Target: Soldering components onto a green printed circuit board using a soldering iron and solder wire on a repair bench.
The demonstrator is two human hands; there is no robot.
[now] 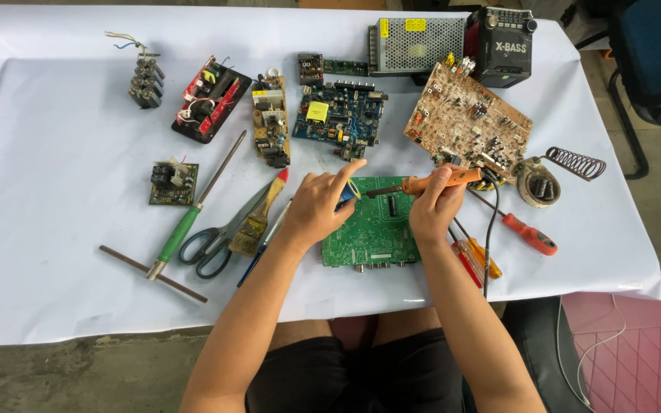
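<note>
White cloth covers the tabletop [55,252]. At frame centre the right hand [434,206] clenches an orange soldering iron [441,180], tip over the green board [372,229]; the left hand [319,206] pinches thin wire [353,187] there. Soldering looks underway, unfinished. Scissors [216,241] and brush [258,218] lie left, screwdrivers [525,233] right.

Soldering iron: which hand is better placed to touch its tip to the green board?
Probably the right hand: it grips the orange soldering iron, tip over the green board. The left hand pinches something small beside it.
</note>
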